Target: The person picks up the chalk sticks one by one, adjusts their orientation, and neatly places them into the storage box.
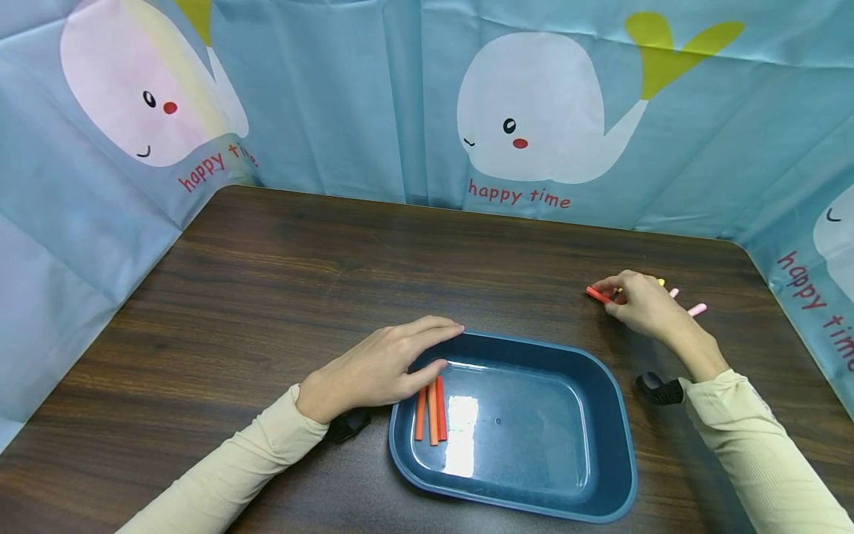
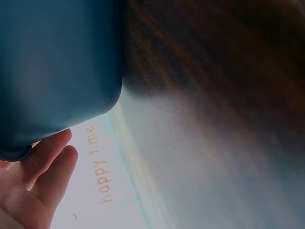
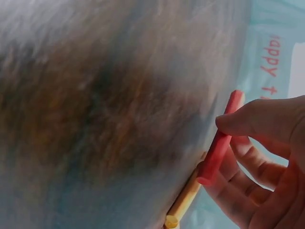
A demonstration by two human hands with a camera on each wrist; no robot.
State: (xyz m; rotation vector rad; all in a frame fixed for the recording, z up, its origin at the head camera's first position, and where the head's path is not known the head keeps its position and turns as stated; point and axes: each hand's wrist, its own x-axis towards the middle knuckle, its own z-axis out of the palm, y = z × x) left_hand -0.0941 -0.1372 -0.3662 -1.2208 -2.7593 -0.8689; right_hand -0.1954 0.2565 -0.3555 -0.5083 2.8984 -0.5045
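My left hand holds the far left corner of a blue plastic tub, its fingers along the outer wall and its thumb over the rim. Below that thumb, orange chalk sticks and a red chalk stick lie inside the tub at its left end, their upper ends hidden. On the right, my right hand pinches another red chalk stick between thumb and fingers. Beside it lies a yellow chalk stick. Two pink chalk sticks show partly from behind the right hand.
The dark wooden table is enclosed by a blue curtain with whale prints at the back and sides. Black wrist straps sit at both cuffs. The tub stands near the table's front, between the arms.
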